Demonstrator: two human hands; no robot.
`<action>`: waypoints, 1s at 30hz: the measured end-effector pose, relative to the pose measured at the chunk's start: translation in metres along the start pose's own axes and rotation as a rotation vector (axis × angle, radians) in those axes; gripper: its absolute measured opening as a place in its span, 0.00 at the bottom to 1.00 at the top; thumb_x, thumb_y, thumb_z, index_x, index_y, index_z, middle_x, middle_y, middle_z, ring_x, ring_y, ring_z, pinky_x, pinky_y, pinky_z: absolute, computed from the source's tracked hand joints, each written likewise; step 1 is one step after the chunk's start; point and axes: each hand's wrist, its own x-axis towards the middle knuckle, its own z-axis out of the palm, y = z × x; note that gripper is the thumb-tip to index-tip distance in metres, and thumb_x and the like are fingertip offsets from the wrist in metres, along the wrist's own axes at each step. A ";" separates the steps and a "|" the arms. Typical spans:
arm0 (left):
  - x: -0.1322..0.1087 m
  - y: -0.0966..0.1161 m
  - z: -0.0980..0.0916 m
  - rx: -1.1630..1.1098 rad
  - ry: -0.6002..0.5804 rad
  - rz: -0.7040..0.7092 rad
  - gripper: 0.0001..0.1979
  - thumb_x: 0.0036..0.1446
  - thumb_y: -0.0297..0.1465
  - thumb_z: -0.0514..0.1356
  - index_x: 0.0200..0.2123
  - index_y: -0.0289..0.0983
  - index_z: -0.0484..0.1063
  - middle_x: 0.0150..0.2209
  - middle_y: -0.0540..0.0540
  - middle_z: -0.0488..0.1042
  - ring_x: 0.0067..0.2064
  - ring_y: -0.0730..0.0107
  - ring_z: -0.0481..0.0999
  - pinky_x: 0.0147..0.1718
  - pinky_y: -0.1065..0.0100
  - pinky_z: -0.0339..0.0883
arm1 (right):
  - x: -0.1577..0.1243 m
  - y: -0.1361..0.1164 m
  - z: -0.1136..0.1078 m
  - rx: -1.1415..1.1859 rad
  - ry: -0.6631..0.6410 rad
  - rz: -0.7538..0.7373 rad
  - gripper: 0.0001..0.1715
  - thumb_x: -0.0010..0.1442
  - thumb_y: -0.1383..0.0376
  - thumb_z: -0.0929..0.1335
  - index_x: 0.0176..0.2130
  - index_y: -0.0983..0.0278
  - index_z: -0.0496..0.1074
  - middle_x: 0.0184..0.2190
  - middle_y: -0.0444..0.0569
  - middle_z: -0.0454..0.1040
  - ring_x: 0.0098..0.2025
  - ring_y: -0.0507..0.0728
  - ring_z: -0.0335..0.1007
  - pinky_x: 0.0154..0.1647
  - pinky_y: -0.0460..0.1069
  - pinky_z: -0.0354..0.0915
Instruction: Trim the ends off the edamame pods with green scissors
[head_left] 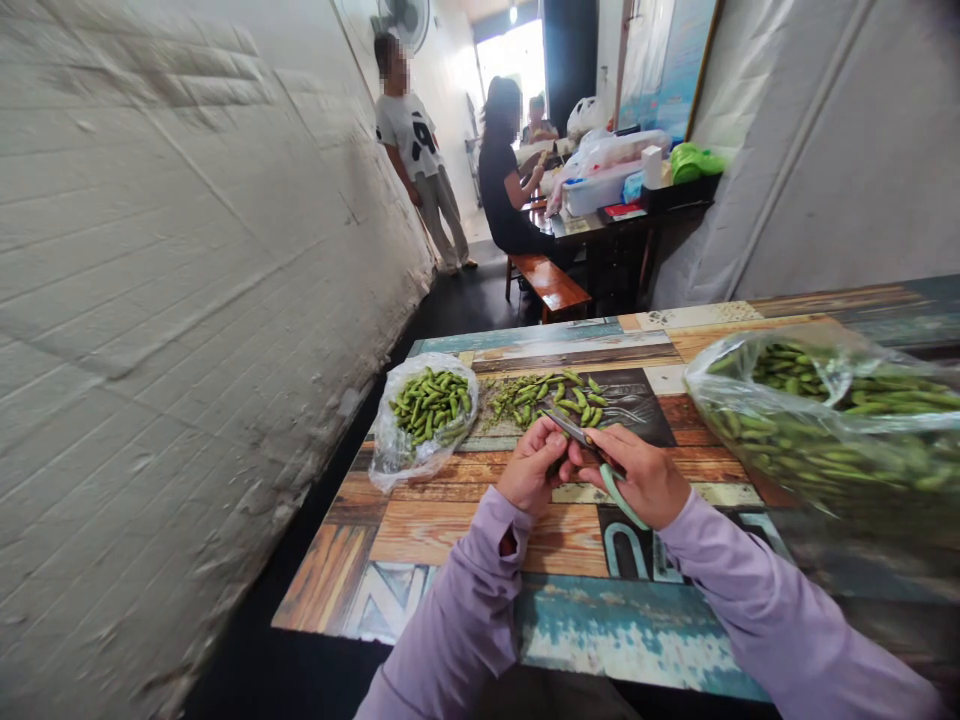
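My right hand (643,474) is closed around a pair of scissors (624,495) with pale green handles, the blades pointing up and to the left. Close beside the blades, my left hand (534,466) has its fingers pinched together; whatever they hold is hidden. Just beyond both hands lies a pile of green soybean pods (574,400) with small trimmings (517,398) to its left. A clear plastic bag (381,440) on the left has its mouth spread around a heap of pods (431,405).
A larger clear bag (712,385) full of pods stands at the right of the patterned table (450,530). A white wall (187,300) runs along the left. Farther back are a wooden bench (551,283), several people, and a second table with a plastic bin (596,193).
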 end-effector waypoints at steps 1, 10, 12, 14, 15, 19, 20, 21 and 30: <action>0.000 0.002 -0.001 -0.001 0.018 -0.005 0.18 0.49 0.40 0.63 0.37 0.37 0.62 0.23 0.53 0.69 0.18 0.82 0.61 0.16 0.78 0.49 | 0.000 0.002 0.001 -0.005 0.011 0.016 0.24 0.59 0.59 0.66 0.54 0.60 0.63 0.41 0.52 0.72 0.40 0.57 0.71 0.39 0.50 0.69; 0.004 0.028 -0.033 -0.002 0.319 0.068 0.10 0.45 0.32 0.61 0.30 0.36 0.63 0.24 0.54 0.64 0.18 0.83 0.58 0.13 0.79 0.45 | -0.002 0.015 0.002 -0.096 0.117 0.081 0.22 0.58 0.59 0.66 0.52 0.61 0.65 0.43 0.54 0.72 0.42 0.60 0.72 0.39 0.52 0.70; 0.004 0.026 -0.038 0.189 0.341 0.060 0.06 0.46 0.31 0.59 0.29 0.35 0.67 0.23 0.54 0.64 0.17 0.83 0.56 0.14 0.78 0.45 | -0.002 0.015 0.002 -0.097 0.109 0.075 0.22 0.58 0.59 0.66 0.52 0.62 0.65 0.43 0.54 0.72 0.42 0.60 0.72 0.38 0.52 0.70; 0.004 0.023 -0.040 0.493 0.344 0.106 0.05 0.48 0.30 0.58 0.29 0.35 0.71 0.22 0.53 0.65 0.19 0.80 0.60 0.18 0.76 0.52 | -0.002 0.014 0.002 -0.095 0.108 0.076 0.22 0.58 0.58 0.66 0.51 0.62 0.65 0.43 0.54 0.72 0.42 0.60 0.72 0.38 0.52 0.70; 0.004 0.021 -0.041 0.674 0.335 0.150 0.06 0.49 0.30 0.58 0.29 0.35 0.73 0.22 0.51 0.66 0.22 0.77 0.63 0.21 0.74 0.56 | -0.002 0.014 0.002 -0.093 0.106 0.079 0.23 0.58 0.58 0.66 0.51 0.62 0.65 0.43 0.54 0.72 0.41 0.60 0.72 0.38 0.52 0.70; 0.003 0.015 -0.043 1.261 0.250 0.246 0.04 0.49 0.28 0.60 0.27 0.38 0.77 0.28 0.46 0.72 0.33 0.67 0.70 0.36 0.67 0.62 | -0.002 0.012 0.001 -0.080 0.093 0.106 0.23 0.58 0.57 0.66 0.51 0.61 0.66 0.43 0.54 0.72 0.40 0.59 0.72 0.37 0.52 0.70; 0.002 0.014 -0.043 1.342 0.233 0.232 0.04 0.49 0.28 0.61 0.28 0.39 0.77 0.29 0.46 0.73 0.34 0.66 0.70 0.37 0.66 0.62 | -0.001 0.011 0.001 -0.078 0.092 0.112 0.23 0.58 0.57 0.66 0.51 0.61 0.65 0.43 0.53 0.72 0.39 0.58 0.72 0.37 0.51 0.70; 0.002 0.013 -0.043 1.411 0.219 0.211 0.05 0.50 0.28 0.60 0.29 0.39 0.77 0.30 0.45 0.73 0.34 0.66 0.70 0.37 0.66 0.62 | -0.001 0.011 0.000 -0.074 0.093 0.117 0.23 0.58 0.57 0.66 0.51 0.61 0.65 0.43 0.53 0.72 0.37 0.58 0.72 0.37 0.51 0.70; 0.001 0.013 -0.041 1.589 0.213 0.204 0.05 0.51 0.26 0.59 0.30 0.38 0.74 0.30 0.46 0.70 0.34 0.67 0.68 0.34 0.68 0.59 | -0.001 0.010 0.002 -0.086 0.106 0.102 0.22 0.57 0.58 0.67 0.51 0.62 0.66 0.42 0.52 0.72 0.38 0.57 0.72 0.36 0.50 0.70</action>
